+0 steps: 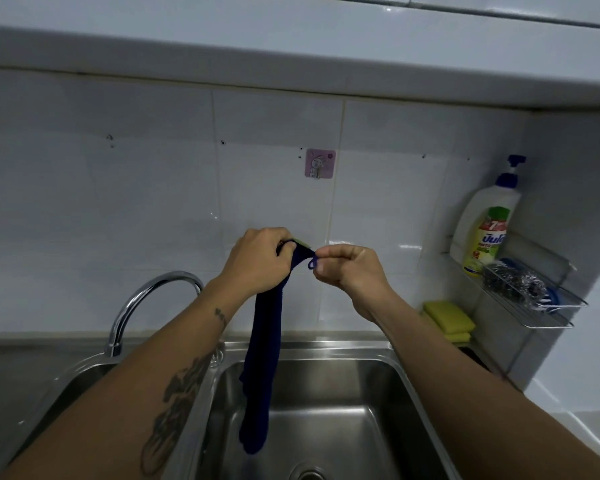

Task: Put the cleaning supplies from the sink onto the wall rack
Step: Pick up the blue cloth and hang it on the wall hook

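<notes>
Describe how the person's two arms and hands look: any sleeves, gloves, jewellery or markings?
Both forearms are bare, with no sleeves in view, and neither hand wears a glove. The left hand belongs to an arm with dark tattoos: a large one along the forearm and a small one near the wrist. The right hand and its arm show no markings. No rings or watch are visible.

left forearm (174, 386): dark tattoos, small one near wrist | right forearm (465, 368): unmarked | both bare, sleeveless

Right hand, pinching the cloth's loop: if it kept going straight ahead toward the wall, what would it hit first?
Probably bare wall tile. The right hand holds the loop below the pink hook, so the hook sits above its line. Depth is unclear from this one view.
</notes>
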{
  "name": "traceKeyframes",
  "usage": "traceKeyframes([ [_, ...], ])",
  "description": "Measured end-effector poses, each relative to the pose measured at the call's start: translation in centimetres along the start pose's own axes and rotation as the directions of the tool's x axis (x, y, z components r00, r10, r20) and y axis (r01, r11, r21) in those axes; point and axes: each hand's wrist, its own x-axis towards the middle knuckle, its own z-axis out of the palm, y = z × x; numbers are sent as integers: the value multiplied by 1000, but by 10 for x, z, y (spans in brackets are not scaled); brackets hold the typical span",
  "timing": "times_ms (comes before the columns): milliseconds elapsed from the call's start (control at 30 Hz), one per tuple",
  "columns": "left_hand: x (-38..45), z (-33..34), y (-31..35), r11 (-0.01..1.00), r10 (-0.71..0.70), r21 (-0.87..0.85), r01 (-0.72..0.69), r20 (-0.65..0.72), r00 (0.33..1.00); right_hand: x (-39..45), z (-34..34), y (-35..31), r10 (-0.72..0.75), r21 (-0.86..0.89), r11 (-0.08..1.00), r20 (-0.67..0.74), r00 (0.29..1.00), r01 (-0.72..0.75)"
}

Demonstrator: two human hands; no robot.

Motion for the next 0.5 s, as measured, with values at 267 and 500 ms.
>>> traceKeyframes([
  [267,6,-2,-3,997,45,52,-48,62,997,9,4,4,-319,-394,886,-140,937,243],
  [500,22,1,-3,992,73,97,-86,133,988,34,-5,-22,-239,-160,964,-187,953,211],
])
